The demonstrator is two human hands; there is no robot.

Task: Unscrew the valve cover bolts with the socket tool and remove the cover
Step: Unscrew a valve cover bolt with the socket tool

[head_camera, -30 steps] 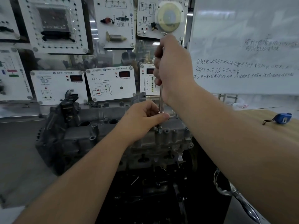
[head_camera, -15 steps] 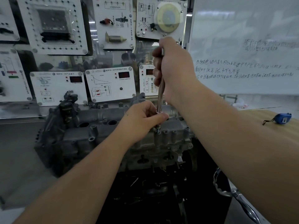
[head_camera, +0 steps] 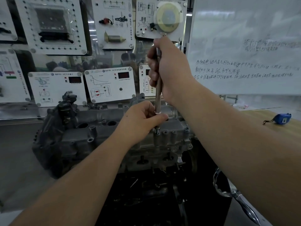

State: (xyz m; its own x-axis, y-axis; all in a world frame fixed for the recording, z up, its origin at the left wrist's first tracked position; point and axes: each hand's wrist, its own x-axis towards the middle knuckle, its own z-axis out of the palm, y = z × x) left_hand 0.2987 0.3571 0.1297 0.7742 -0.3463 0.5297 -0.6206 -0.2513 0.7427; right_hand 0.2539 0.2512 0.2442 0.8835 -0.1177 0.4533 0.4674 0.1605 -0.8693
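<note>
A grey metal valve cover (head_camera: pixel 101 128) lies across the top of the engine block at the centre. A long chrome socket tool (head_camera: pixel 158 95) stands nearly upright on a bolt (head_camera: pixel 157 131) at the cover's right part. My right hand (head_camera: pixel 169 69) grips the tool's upper shaft. My left hand (head_camera: pixel 143 118) pinches the lower end of the tool just above the bolt, with the thumb laid across it. The socket end is partly hidden by my left fingers.
White instrument panels (head_camera: pixel 110 84) hang on the wall behind the engine. A whiteboard (head_camera: pixel 244 46) stands at the right. A blue tape measure (head_camera: pixel 282 119) lies on the wooden table (head_camera: pixel 267 128) at the right. A chrome tool (head_camera: pixel 236 194) pokes up at the lower right.
My right hand and the tool's top have dropped slightly and tilted a little. My left hand stays at the tool's lower end.
</note>
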